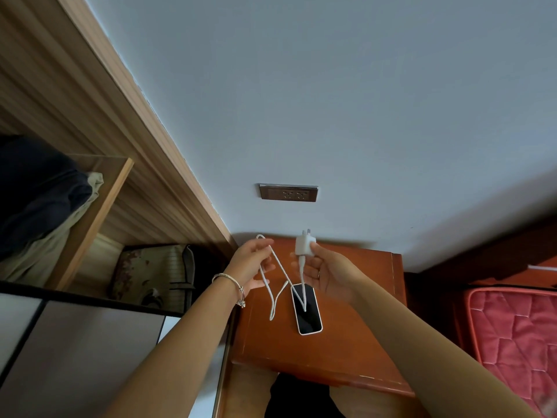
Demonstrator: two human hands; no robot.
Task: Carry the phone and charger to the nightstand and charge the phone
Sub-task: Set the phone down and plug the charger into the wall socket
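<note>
A white-edged phone (306, 312) lies face up, screen dark, on the reddish-brown nightstand (355, 336). My right hand (328, 273) holds the white charger plug (304, 244) above the nightstand's back edge, its prongs pointing up toward the wall. The white cable (275, 297) hangs from the plug in loops down over the phone. My left hand (250, 260) pinches the cable near its free end, which sticks up above the fingers. A metal wall socket (288, 193) sits on the wall above the nightstand, with nothing plugged in.
An open wooden wardrobe (90, 206) with folded clothes stands at the left, close beside the nightstand. A bed with a red quilted mattress (512, 333) is at the right. The pale wall rises behind the nightstand.
</note>
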